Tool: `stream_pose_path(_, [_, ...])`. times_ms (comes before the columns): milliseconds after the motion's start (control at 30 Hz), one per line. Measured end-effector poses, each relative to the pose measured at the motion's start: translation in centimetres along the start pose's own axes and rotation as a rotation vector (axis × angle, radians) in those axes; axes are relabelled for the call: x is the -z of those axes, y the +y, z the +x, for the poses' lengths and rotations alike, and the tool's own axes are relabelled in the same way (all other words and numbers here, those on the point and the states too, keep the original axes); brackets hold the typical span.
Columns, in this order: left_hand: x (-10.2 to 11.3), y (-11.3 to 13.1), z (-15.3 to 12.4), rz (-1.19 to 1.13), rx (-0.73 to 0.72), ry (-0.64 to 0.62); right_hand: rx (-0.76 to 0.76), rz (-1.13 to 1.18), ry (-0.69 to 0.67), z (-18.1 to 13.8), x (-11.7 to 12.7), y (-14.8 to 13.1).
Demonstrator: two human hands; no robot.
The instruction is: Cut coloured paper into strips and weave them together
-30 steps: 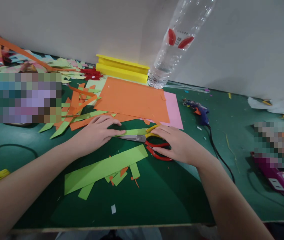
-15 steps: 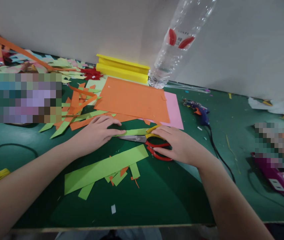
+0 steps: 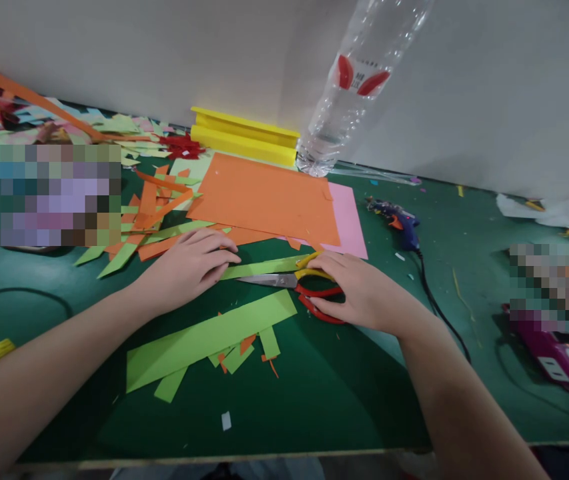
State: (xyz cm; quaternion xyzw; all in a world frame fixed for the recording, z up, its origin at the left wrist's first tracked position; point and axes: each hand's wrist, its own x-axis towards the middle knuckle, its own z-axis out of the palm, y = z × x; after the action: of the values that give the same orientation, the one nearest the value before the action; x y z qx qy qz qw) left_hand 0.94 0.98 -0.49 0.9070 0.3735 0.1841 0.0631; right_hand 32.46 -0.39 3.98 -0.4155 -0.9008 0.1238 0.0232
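Note:
A narrow green paper strip [image 3: 264, 268] lies on the table between my hands. My left hand [image 3: 197, 263] has its curled fingers at the strip's left end, gripping it; the thumb tip is partly hidden. Scissors [image 3: 281, 280] with red and yellow handles lie just below the strip, blades pointing left and closed together. On their handles rests my right hand [image 3: 357, 287], its fingers around the loops. Nearer to me lies a wider green paper strip [image 3: 209, 337], with small green and orange paper scraps [image 3: 234, 357] beside it.
Behind my hands are orange paper [image 3: 269, 200] and pink paper [image 3: 349, 213]. A clear plastic bottle [image 3: 334, 127] stands against the wall beside folded yellow paper [image 3: 244, 137]. A blue glue gun [image 3: 404, 227] with its cord is at the right. Cut strips [image 3: 149, 213] pile up at the left.
My left hand has drawn slightly left along the strip, and its fingers have curled in more. The scissors have shifted a little right with my right hand still on the handles.

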Motion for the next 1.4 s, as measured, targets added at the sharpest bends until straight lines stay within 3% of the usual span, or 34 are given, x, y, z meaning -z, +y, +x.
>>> stream_pose_path(400, [-0.33,0.23,0.05,0.116,0.011,-0.067,0.026,0.002,0.012,0.18,0.08,-0.47])
stream_pose_path(1000, [-0.27,0.40,0.12,-0.033,0.057,-0.082,0.070,-0.007,0.036,0.52,-0.24,-0.61])
stream_pose_path(1400, [-0.10,0.16,0.34,-0.096,0.012,-0.106,0.062,-0.040,0.032,0.44,-0.28,-0.81])
